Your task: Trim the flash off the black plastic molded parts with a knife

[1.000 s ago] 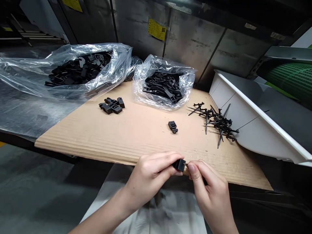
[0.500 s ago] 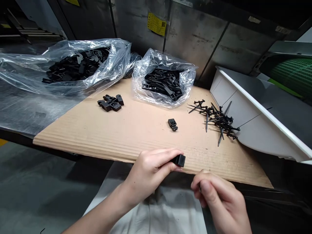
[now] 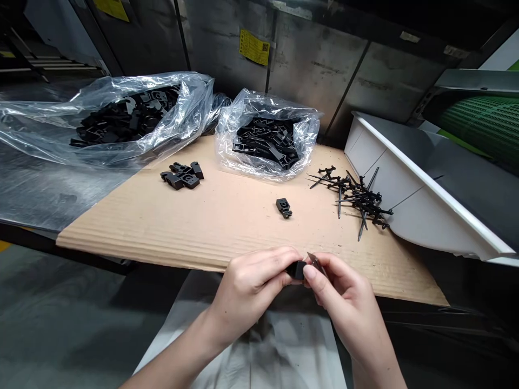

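At the near edge of the desk, just past the cardboard sheet (image 3: 203, 216), both hands meet over a pale sheet (image 3: 284, 351) lying below. Left hand (image 3: 251, 286): grip closed, thumb and fingers pinched on a small black plastic part (image 3: 297, 269), held clear of the cardboard just above its near edge. Right hand (image 3: 344, 302): grip closed too, thumb and forefinger pinching a thin grey pointed sliver (image 3: 314, 260) whose tip sits against the right side of the held part; what the sliver is cannot be told. The two hands touch at the fingertips. On the cardboard, further off and centre, one loose black part (image 3: 284, 207) lies alone, well apart from the hands. Far left of it, a small cluster of black parts (image 3: 182, 175) touching one another. Far centre, a small clear bag (image 3: 267, 140) stands open, filled with black pieces. Far left, a large clear bag (image 3: 121, 113) lies slumped, also holding black pieces, partly off the cardboard. To the right, a tangle of black sprue sticks (image 3: 359, 197) lies just beside a white slanted chute (image 3: 405, 200). Behind the chute, far right, a green ribbed belt (image 3: 478, 121). On the metal panel at the back, a yellow label (image 3: 253, 47), print too small to read.
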A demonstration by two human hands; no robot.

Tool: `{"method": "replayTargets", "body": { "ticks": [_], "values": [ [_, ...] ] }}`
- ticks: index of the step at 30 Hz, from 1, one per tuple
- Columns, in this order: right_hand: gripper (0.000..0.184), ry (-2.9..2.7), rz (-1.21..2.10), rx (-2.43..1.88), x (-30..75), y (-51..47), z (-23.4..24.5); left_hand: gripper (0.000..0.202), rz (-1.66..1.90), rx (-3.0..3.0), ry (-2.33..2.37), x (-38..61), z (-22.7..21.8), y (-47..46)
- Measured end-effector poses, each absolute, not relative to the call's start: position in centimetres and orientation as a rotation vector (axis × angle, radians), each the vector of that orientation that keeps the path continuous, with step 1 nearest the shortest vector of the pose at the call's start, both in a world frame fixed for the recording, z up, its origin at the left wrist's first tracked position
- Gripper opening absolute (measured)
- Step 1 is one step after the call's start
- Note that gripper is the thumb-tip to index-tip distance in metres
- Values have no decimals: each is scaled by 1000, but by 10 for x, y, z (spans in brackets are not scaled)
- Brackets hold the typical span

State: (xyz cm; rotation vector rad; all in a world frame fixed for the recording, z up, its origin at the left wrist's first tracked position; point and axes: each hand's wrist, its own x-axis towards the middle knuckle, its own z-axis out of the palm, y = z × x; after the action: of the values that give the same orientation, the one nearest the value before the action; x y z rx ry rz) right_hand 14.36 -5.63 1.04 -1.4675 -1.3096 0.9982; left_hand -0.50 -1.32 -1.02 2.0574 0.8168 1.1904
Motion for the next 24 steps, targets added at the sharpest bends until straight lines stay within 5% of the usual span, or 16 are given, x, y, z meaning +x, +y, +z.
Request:
{"method": "replayTargets", "body": {
  "ticks": [6,12,24],
  "values": [
    [16,-1308,855,-1498,148,-62,3,23,1319,2093,851,-1,-9,-13],
    [46,-1695,298,-1346,154,-78,-10,19,1374,2151,910,3,-13,-15],
    [20,-1950,119,-1495,165,-73,-7,18,1489,2323,960,5,-20,-16]
  ]
}}
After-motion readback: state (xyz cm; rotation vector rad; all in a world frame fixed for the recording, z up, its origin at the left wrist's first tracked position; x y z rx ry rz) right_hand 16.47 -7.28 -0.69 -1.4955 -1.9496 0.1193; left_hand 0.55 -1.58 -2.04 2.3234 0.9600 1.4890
